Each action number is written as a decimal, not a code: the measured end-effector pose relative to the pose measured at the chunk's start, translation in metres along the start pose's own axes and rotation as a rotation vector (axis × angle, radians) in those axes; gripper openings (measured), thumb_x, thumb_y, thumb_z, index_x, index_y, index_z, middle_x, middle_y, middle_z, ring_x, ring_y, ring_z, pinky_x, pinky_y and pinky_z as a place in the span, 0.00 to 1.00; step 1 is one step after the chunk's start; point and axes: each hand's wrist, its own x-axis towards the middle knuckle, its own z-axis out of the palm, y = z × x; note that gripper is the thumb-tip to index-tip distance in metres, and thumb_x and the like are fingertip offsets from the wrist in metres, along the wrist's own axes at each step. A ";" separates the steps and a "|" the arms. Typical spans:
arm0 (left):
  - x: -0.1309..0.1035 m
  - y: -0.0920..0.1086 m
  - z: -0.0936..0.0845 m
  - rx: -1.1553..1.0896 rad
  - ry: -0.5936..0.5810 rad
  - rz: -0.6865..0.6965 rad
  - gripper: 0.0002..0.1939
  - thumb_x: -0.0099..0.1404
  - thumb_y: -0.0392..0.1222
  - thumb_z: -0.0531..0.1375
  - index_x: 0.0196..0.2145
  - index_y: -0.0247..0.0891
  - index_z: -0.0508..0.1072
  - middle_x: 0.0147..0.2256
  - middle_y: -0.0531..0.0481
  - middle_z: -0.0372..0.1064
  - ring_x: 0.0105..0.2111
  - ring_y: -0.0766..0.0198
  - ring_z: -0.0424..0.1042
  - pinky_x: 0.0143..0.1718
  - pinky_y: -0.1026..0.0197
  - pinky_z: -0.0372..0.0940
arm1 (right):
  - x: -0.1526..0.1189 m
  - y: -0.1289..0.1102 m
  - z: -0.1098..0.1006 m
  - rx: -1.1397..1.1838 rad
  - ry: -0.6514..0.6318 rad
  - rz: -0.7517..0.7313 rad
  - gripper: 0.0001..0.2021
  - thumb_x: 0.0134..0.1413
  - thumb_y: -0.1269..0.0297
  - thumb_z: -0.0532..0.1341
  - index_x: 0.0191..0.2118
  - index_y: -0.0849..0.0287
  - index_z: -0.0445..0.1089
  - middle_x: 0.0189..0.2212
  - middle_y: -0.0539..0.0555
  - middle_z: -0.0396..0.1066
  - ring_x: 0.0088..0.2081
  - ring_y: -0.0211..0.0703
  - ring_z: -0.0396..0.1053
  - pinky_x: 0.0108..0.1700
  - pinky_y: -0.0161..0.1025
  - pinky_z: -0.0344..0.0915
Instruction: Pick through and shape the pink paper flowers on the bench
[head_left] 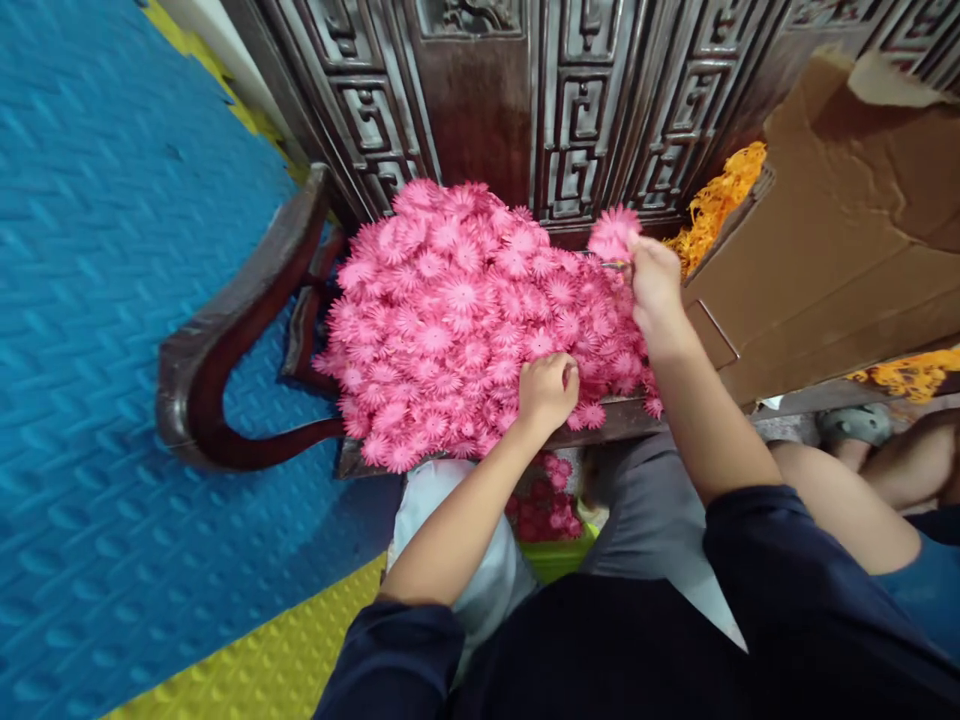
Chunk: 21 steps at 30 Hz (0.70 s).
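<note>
A large heap of pink artificial flower heads point(450, 320) lies on a dark wooden bench seat point(622, 416). My right hand point(654, 275) is closed in a pinch at the heap's right end, holding up a pink flower head point(613, 232). A thin, needle-like piece point(616, 264) shows beside those fingertips; I cannot tell exactly what it is. Low over the heap's front edge is my left hand point(549, 392), its fingers curled together. Whatever it may grip is hidden.
A bent cardboard box point(810, 240) stands to the right with orange artificial flowers point(724, 195) behind it. The bench's curved armrest point(217, 310) is at left. Between my knees sits a green container point(555, 560) with pink and red flowers. Another person's bare leg point(847, 510) is at right.
</note>
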 end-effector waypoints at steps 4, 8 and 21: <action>0.001 -0.006 -0.002 0.014 0.025 0.050 0.11 0.64 0.39 0.52 0.41 0.38 0.71 0.38 0.47 0.74 0.42 0.56 0.70 0.43 0.53 0.59 | 0.034 -0.080 0.045 0.193 -0.027 -0.177 0.11 0.57 0.58 0.55 0.30 0.59 0.67 0.24 0.48 0.63 0.24 0.31 0.60 0.30 0.33 0.59; 0.000 -0.012 -0.008 0.051 0.032 0.133 0.12 0.66 0.40 0.51 0.43 0.37 0.71 0.38 0.46 0.74 0.41 0.56 0.70 0.44 0.53 0.58 | 0.033 -0.101 0.085 0.031 -0.401 -0.223 0.06 0.52 0.66 0.60 0.28 0.62 0.70 0.27 0.50 0.70 0.31 0.33 0.64 0.41 0.35 0.61; 0.010 -0.036 -0.079 0.219 0.665 0.200 0.19 0.61 0.50 0.58 0.48 0.40 0.71 0.47 0.41 0.69 0.48 0.54 0.66 0.50 0.52 0.58 | 0.006 -0.027 0.067 -0.282 -0.232 -0.220 0.22 0.49 0.50 0.59 0.42 0.63 0.72 0.42 0.60 0.72 0.46 0.49 0.68 0.54 0.50 0.60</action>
